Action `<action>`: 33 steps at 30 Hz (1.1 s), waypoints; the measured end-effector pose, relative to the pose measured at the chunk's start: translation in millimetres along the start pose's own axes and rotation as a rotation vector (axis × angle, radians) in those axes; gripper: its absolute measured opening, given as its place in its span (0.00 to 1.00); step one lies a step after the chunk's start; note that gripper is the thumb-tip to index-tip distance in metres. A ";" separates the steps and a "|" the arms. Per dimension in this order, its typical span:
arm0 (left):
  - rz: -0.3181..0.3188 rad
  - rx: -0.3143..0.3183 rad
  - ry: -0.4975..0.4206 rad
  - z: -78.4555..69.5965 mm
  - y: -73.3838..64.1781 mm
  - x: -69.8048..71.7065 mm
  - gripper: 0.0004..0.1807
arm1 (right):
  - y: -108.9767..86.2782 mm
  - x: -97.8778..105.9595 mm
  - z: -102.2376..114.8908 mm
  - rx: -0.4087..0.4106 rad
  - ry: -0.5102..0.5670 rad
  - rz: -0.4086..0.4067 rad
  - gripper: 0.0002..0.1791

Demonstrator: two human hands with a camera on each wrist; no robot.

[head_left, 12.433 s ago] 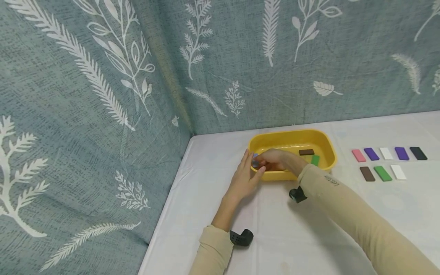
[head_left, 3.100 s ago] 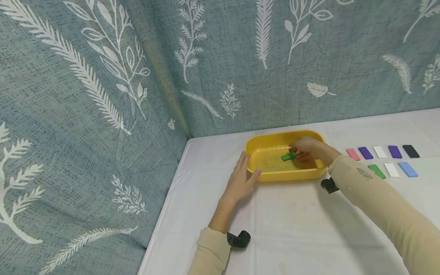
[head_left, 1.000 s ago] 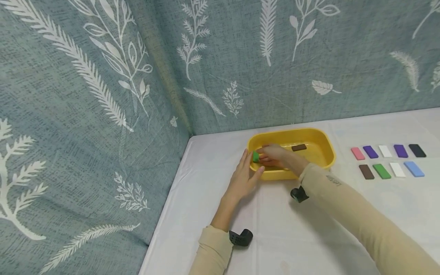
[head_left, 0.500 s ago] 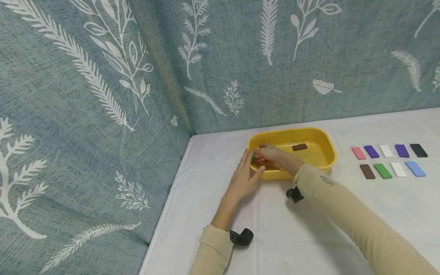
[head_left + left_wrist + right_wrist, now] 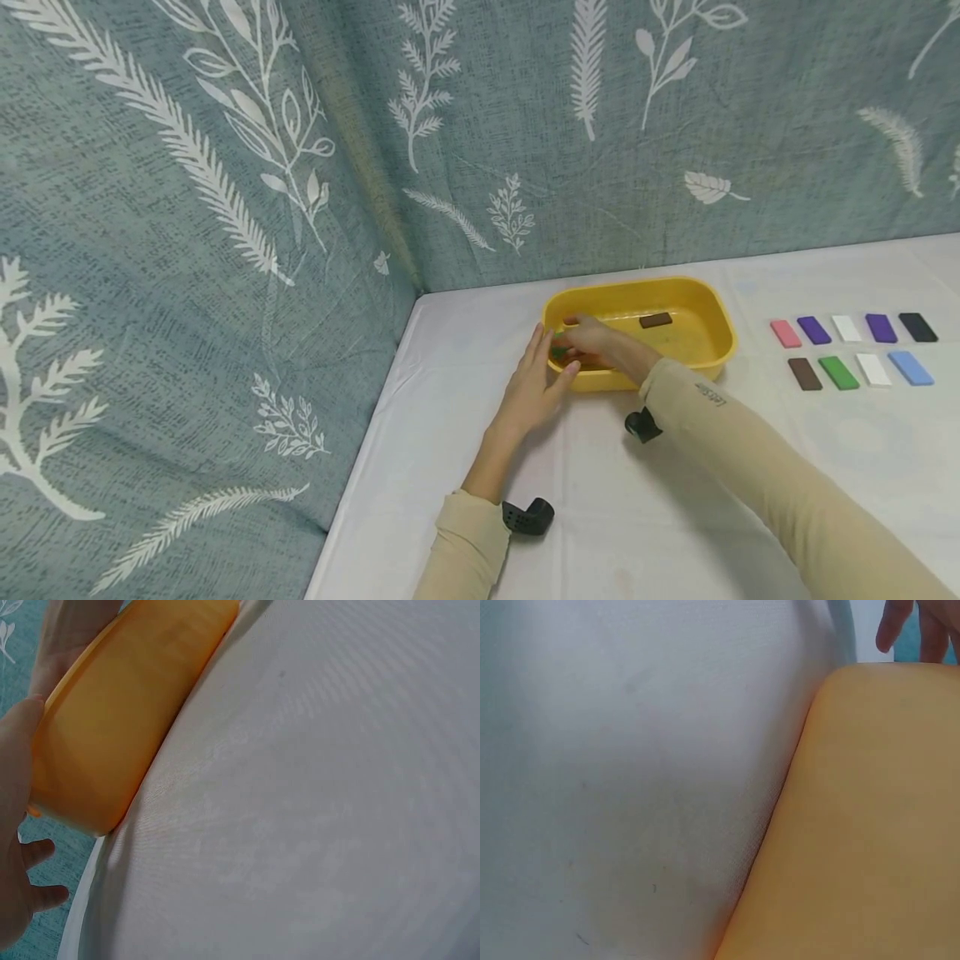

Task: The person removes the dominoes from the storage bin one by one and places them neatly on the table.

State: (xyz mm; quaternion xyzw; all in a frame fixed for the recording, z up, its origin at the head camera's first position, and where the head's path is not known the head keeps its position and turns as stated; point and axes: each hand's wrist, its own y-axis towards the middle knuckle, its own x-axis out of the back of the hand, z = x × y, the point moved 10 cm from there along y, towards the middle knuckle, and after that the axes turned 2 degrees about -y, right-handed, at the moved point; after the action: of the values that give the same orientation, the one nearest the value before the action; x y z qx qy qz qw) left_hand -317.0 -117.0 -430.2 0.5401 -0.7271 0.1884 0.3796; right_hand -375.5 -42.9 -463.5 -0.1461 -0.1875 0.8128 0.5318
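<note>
In the head view a yellow plastic tub (image 5: 682,290) stands on the white-covered table. My left hand (image 5: 528,392) rests against its left end, fingers straight along the outer wall and thumb at the near rim. My right hand (image 5: 592,340) reaches down inside at that same end, holding a small green block (image 5: 559,347) that its fingers partly hide. A dark brown block (image 5: 656,320) lies on the tub floor toward the back. In the left wrist view the left hand (image 5: 15,795) touches the tub's orange-looking wall (image 5: 112,720); the right wrist view mostly shows the tub's side (image 5: 877,817).
To the right of the tub, flat blocks lie in two rows: a pink block (image 5: 786,333), purple, white and black ones behind; a brown block (image 5: 805,374), green, white and a light blue block (image 5: 911,367) in front. A patterned curtain (image 5: 637,167) hangs behind the table (image 5: 600,500).
The light blue block went from the tub to the front row. The green block moved from mid-tub to the left end in my right hand. The left hand stayed at the tub.
</note>
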 end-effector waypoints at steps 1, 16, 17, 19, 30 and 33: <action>0.001 -0.001 -0.001 -0.5 0.1 -0.5 0.44 | -0.6 0.5 -0.1 0.002 0.004 0.002 0.37; -0.002 -0.004 0.002 -2.9 2.4 -7.2 0.44 | -19.5 43.0 11.2 0.069 -0.069 0.006 0.34; 0.000 -0.003 0.003 -2.5 2.2 -7.5 0.44 | -23.3 46.7 13.7 0.079 -0.077 0.017 0.34; 0.003 0.005 0.006 -1.8 1.6 -7.6 0.44 | -29.8 54.9 18.1 0.095 -0.087 0.031 0.34; -0.006 0.025 0.004 0.9 1.0 -3.3 0.42 | -75.8 118.9 36.3 0.082 -0.087 -0.010 0.34; -0.006 0.032 0.007 2.6 0.7 -3.1 0.43 | -88.4 142.1 35.8 0.074 -0.111 -0.043 0.35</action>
State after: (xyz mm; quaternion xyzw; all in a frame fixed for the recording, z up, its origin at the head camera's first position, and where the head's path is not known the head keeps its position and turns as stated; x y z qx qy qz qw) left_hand -318.1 -116.6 -434.2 0.5476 -0.7211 0.2007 0.3740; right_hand -375.2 114.6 -396.5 -0.0770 -0.1895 0.8143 0.5432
